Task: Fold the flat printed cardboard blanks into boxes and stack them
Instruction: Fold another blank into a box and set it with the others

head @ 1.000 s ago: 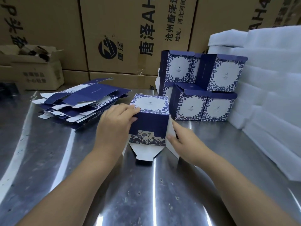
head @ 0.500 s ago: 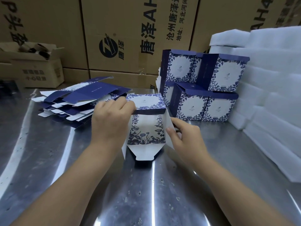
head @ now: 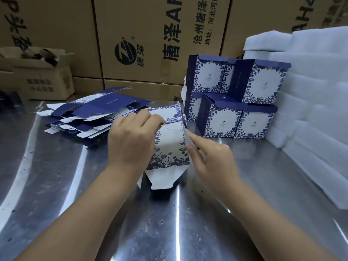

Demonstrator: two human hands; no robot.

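A half-formed blue-and-white floral box (head: pixel 170 146) lies tipped on the steel table (head: pixel 169 223), its white bottom flap pointing toward me. My left hand (head: pixel 131 140) grips the box's upper left edge. My right hand (head: pixel 211 159) pinches the white side flap on its right. A messy pile of flat printed blanks (head: pixel 88 117) lies to the left, behind my left hand. Several folded boxes (head: pixel 237 97) stand stacked in two layers at the back right.
Stacked white foam sheets (head: pixel 312 102) fill the right side. Big brown shipping cartons (head: pixel 150 40) wall off the back. A small open carton (head: pixel 39 74) sits at the back left.
The box has been tipped back so its floral panel faces me instead of the dark blue side. My right hand has shifted up onto the side flap.
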